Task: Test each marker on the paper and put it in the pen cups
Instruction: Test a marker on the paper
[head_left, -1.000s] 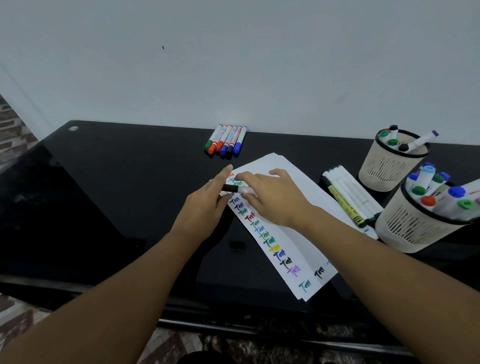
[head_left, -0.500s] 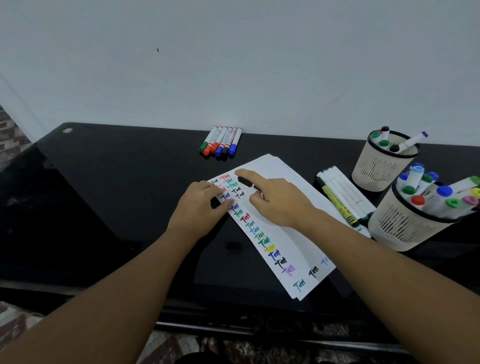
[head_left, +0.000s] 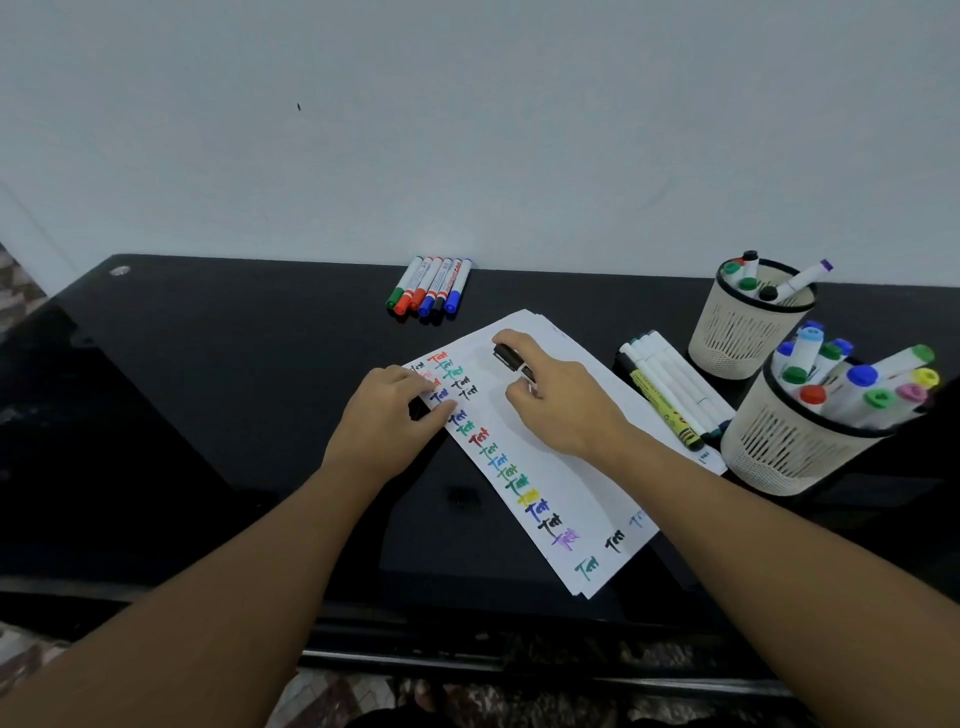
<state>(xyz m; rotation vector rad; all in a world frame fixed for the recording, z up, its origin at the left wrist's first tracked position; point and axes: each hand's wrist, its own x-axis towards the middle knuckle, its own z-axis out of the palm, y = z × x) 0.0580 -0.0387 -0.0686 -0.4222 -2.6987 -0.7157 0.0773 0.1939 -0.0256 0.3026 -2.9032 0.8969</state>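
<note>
A: Your right hand (head_left: 566, 402), frame centre?
B: Fingers curled round a slim black-tipped marker (head_left: 511, 359) above the flat white paper (head_left: 561, 467).
A: Left hand (head_left: 387, 421)?
B: Curled, pinching a black cap (head_left: 417, 408) at the paper's left edge. Ribbed cream pen cups (head_left: 748, 332) right, on glossy black table (head_left: 208, 389).

Bare forearms (head_left: 779, 545), no sleeves

paper (head_left: 561, 467) mid table (head_left: 208, 415), cups (head_left: 748, 322) right
</note>
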